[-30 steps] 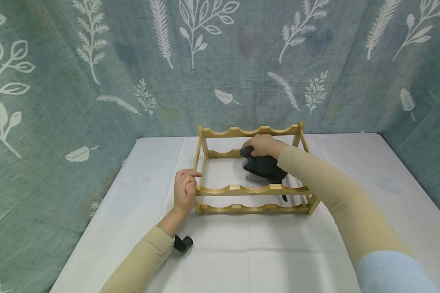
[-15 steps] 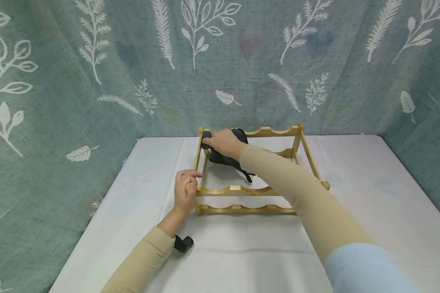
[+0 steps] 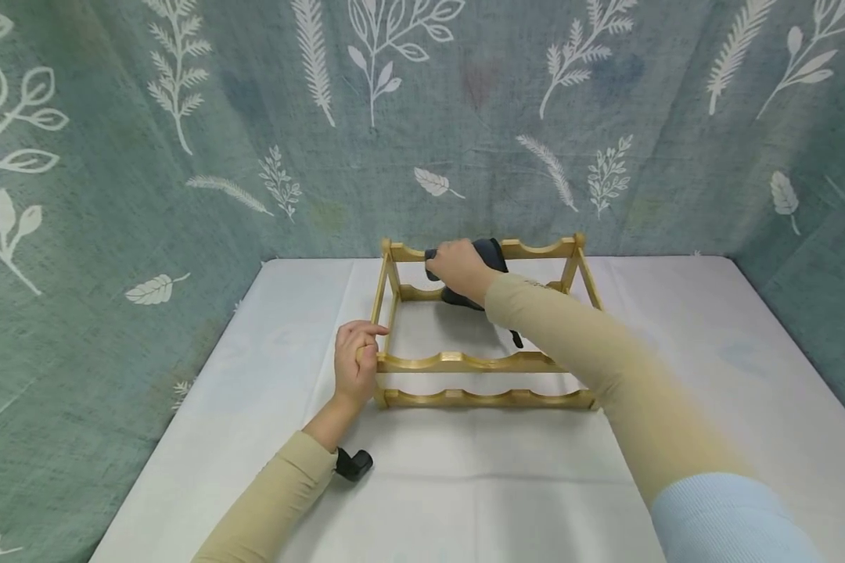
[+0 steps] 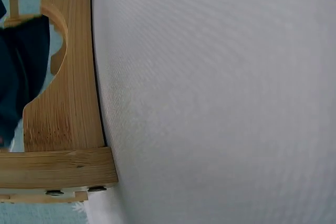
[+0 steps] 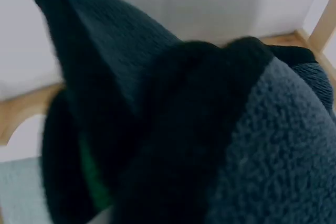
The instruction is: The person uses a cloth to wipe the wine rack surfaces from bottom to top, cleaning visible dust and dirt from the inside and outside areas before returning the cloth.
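Note:
A wooden rack (image 3: 489,364) with scalloped rails stands on the white-covered table. My left hand (image 3: 355,363) grips its front left corner. At the upper back rail, my right hand (image 3: 458,267) holds a dark blue-grey cloth (image 3: 491,253), part of which hangs down inside the rack. The right wrist view shows the cloth (image 5: 283,140) up close, fuzzy with black edging, and a bit of green under a fold. In the left wrist view a scalloped rack rail (image 4: 79,77) shows, with dark cloth (image 4: 26,66) behind it; the left hand is out of that view.
A small black object (image 3: 354,465) sits by my left wrist; its kind is unclear. The white table (image 3: 479,485) extends around the rack. Green-grey leaf-patterned fabric (image 3: 465,156) hangs at the back and sides.
My right hand first swept left with the cloth to the rack's back left corner, then came partway back right along the upper rail. The left hand has stayed put.

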The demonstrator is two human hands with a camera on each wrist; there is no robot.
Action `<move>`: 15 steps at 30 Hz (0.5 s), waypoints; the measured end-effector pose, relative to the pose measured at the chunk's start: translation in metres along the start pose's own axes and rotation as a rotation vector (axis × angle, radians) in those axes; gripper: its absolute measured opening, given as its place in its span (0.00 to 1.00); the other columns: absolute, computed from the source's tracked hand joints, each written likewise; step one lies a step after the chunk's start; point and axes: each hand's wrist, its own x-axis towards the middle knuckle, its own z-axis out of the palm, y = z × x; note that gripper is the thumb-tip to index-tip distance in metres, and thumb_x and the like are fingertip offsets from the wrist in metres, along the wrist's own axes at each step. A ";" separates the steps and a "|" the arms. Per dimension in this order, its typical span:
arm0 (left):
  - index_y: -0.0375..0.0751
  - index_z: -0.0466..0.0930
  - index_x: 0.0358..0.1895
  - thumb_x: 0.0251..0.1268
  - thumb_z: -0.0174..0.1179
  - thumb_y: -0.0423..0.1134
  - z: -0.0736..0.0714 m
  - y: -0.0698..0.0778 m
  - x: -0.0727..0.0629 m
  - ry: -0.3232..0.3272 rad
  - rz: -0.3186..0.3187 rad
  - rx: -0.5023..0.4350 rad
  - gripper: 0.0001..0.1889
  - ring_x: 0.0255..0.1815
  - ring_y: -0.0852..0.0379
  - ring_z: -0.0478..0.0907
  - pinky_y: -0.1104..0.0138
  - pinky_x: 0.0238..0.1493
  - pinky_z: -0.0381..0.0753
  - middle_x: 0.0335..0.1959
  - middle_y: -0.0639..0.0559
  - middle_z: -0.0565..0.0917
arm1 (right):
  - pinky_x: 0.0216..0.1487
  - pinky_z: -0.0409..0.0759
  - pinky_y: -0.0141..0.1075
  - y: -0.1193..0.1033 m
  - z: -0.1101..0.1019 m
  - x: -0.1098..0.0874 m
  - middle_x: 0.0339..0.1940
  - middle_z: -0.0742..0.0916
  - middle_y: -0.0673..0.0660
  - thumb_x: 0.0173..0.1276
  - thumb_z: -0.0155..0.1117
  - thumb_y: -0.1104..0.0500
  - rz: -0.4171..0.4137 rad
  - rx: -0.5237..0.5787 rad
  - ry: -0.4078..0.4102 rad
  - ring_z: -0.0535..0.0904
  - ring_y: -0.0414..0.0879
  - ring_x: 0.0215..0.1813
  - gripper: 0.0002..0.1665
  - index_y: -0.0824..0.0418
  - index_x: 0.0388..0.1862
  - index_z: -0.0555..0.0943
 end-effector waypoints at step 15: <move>0.32 0.61 0.14 0.53 0.39 0.29 -0.006 0.043 0.019 0.010 -0.002 0.001 0.12 0.36 0.31 0.69 0.53 0.47 0.64 0.26 0.30 0.79 | 0.51 0.75 0.54 0.090 0.027 -0.074 0.49 0.83 0.59 0.70 0.51 0.62 0.159 0.187 -0.330 0.79 0.56 0.46 0.16 0.55 0.53 0.79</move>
